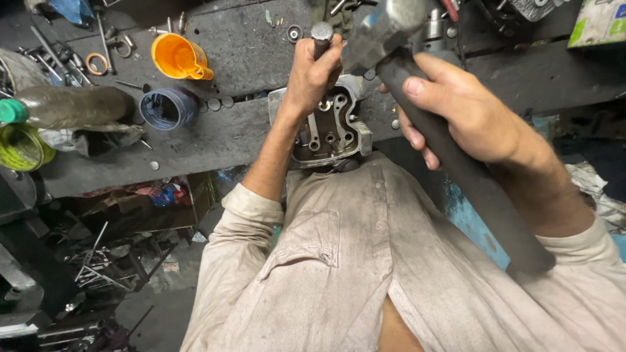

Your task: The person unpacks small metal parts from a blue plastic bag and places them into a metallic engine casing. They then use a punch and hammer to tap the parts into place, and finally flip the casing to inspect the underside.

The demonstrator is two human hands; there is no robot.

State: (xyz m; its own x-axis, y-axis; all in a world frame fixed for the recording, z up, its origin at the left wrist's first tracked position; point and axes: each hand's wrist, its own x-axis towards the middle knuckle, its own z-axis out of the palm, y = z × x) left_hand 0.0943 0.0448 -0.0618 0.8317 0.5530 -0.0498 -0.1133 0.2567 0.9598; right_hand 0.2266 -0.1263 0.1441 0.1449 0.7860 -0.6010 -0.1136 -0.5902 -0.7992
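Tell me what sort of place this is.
Most likely a mechanic's or engine repair workshop. The left hand holds a metal punch over an engine cylinder head, the right hand grips a hammer, and the grimy workbench is strewn with loose washers and tools.

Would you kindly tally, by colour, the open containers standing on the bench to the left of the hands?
Orange jug: 1
Blue cup: 1
Yellow-green tub: 1
Total: 3
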